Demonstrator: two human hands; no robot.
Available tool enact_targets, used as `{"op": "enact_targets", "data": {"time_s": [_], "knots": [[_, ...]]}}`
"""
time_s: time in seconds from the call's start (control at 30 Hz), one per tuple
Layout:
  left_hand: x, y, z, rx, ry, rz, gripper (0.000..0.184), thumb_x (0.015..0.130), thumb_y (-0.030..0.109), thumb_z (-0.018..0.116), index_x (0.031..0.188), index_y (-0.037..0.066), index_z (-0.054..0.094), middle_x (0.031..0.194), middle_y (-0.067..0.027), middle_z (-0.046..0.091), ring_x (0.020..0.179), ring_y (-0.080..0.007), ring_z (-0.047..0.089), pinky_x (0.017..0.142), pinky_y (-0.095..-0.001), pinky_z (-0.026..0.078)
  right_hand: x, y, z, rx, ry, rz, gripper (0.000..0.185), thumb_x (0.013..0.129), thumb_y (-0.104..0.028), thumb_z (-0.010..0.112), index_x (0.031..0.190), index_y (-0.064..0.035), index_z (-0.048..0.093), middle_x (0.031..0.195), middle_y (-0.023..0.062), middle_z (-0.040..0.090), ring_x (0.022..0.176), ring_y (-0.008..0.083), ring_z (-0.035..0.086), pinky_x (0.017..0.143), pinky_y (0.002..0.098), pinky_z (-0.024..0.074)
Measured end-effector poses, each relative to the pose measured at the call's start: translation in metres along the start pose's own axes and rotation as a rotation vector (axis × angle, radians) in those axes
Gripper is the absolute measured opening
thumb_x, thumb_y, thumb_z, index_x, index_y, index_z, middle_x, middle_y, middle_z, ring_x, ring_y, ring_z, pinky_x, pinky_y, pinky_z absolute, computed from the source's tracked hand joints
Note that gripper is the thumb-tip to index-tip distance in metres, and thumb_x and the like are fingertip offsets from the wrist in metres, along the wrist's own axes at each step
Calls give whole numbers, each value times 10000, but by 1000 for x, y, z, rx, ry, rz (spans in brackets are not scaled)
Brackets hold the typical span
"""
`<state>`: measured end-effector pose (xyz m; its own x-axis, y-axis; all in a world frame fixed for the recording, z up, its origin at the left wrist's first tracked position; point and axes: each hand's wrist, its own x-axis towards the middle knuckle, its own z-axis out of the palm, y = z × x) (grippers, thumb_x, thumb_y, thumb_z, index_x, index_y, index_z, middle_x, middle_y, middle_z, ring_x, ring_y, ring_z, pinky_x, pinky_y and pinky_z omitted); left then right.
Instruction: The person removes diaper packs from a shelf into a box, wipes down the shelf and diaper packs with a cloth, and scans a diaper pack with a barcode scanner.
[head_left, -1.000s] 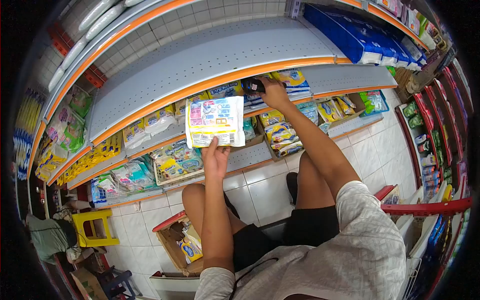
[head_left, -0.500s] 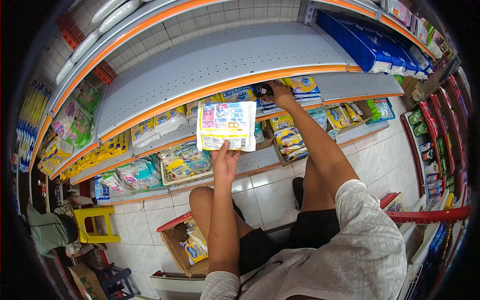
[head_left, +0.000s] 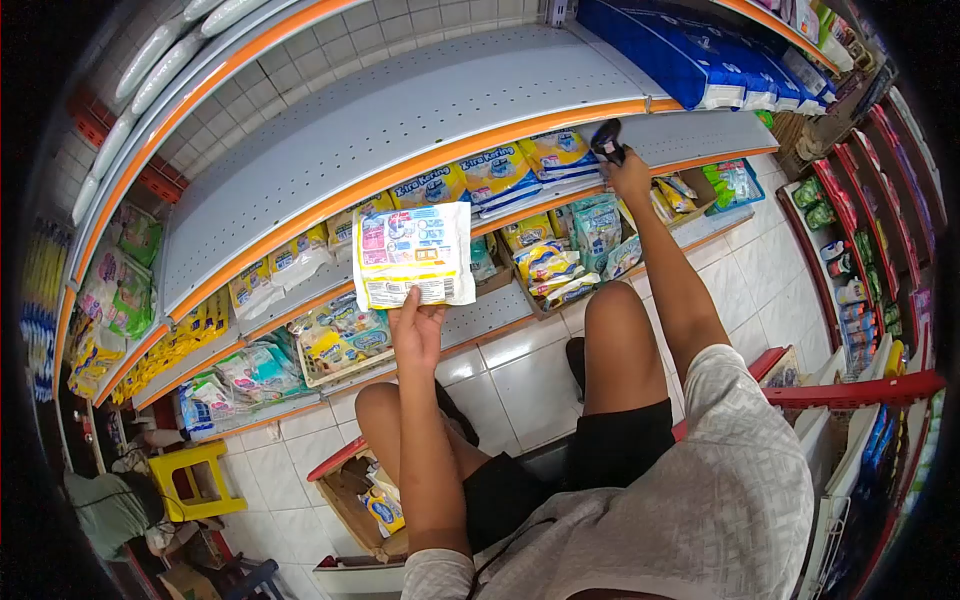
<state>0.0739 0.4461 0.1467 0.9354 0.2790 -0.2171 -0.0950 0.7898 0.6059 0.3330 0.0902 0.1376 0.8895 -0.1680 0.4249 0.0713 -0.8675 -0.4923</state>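
Note:
My left hand (head_left: pixel 418 330) grips a white and yellow diaper pack (head_left: pixel 414 258) by its lower edge. Its printed back, with a barcode near the bottom, faces me. Out to the right, my right hand (head_left: pixel 630 175) is closed around a black handheld barcode scanner (head_left: pixel 606 142), held at the end of a row on the middle shelf. Beside the scanner lie yellow and blue diaper packs (head_left: pixel 500 178), laid flat along that shelf. Other packs (head_left: pixel 550 270) fill a carton on the bottom shelf, below my right forearm.
Above the packs runs a grey perforated shelf (head_left: pixel 400 110) with an orange edge. Blue packs (head_left: pixel 690 55) sit at its right end. An open cardboard box (head_left: pixel 350 490) stands on the floor by my left leg. Further left are a yellow stool (head_left: pixel 200 482) and another person (head_left: pixel 110 510).
My right hand has moved the scanner right, to the end of the pack row. The diaper pack stays in my left hand, slightly further left in view. The camera view has shifted.

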Motion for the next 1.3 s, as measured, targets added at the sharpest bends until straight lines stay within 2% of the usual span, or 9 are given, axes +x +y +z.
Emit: {"op": "enact_targets", "data": {"time_s": [0.13, 0.43, 0.7, 0.77, 0.83, 0.9, 1.0, 1.17, 1.3], "knots": [[2, -13, 1, -19, 14, -2, 304, 847, 86, 566, 1136, 108, 472, 1095, -53, 564, 966, -180, 551, 797, -359, 445, 8, 13, 4, -211, -43, 271, 428, 694, -383, 672, 963, -64, 578, 881, 191, 633, 853, 374, 602, 739, 453, 475], [7, -26, 9, 58, 19, -69, 296, 837, 91, 584, 1117, 115, 489, 1053, -35, 577, 911, -150, 551, 783, -333, 440, 21, 11, 19, -217, -93, 191, 427, 700, -396, 673, 979, -91, 564, 882, 175, 641, 851, 379, 605, 715, 466, 485], [6, -30, 6, 99, -3, -64, 311, 826, 113, 607, 1114, 113, 492, 1056, -36, 579, 904, -150, 562, 774, -323, 441, 15, -8, -11, -416, -277, 236, 822, 684, -417, 677, 1341, -118, 281, 1228, 156, 472, 1145, 296, 446, 923, 535, 315], [1, -34, 7, 192, 30, -13, 337, 817, 98, 614, 1125, 102, 477, 1067, -43, 575, 905, -154, 570, 750, -323, 464, -10, -23, -26, -227, -95, 182, 783, 682, -339, 702, 1314, -80, 318, 1228, 168, 448, 1138, 314, 432, 922, 499, 331], [-11, -37, 30, 300, 68, 121, 373, 804, 87, 625, 1137, 82, 456, 1067, -51, 570, 904, -151, 572, 715, -307, 489, -59, -38, -39, 207, -47, -410, 737, 621, -137, 747, 1247, -27, 374, 1200, 208, 450, 1114, 385, 414, 950, 425, 331], [-13, -45, 40, 481, 82, 155, 425, 791, 97, 642, 1143, 23, 416, 1056, -78, 559, 917, -144, 563, 720, -266, 491, -144, -100, -71, 410, -242, -568, 866, 545, -170, 789, 1287, -66, 354, 1311, 192, 367, 1200, 359, 350, 987, 406, 301], [-37, -54, 94, 518, 65, 241, 426, 791, 82, 643, 1122, -12, 392, 1058, -116, 543, 932, -154, 555, 748, -284, 489, -204, -169, -143, 362, -297, -617, 764, 575, -122, 750, 1249, -69, 395, 1267, 146, 429, 1146, 325, 419, 967, 399, 310], [-81, -45, 170, 548, -187, 427, 454, 799, 100, 648, 1113, -45, 354, 1055, -152, 515, 936, -161, 545, 753, -292, 487, -194, -160, -160, 561, -104, -521, 576, 637, -33, 677, 1168, -20, 454, 1196, 150, 488, 1094, 297, 477, 923, 358, 364], [-90, -13, 169, 838, -394, 533, 400, 807, 126, 633, 1133, 24, 425, 1019, -64, 528, 836, -140, 540, 745, -259, 459, -195, -154, -194, 745, -111, -233, 399, 760, -36, 609, 1136, 4, 481, 1039, 123, 577, 948, 234, 565, 843, 282, 424]]}}
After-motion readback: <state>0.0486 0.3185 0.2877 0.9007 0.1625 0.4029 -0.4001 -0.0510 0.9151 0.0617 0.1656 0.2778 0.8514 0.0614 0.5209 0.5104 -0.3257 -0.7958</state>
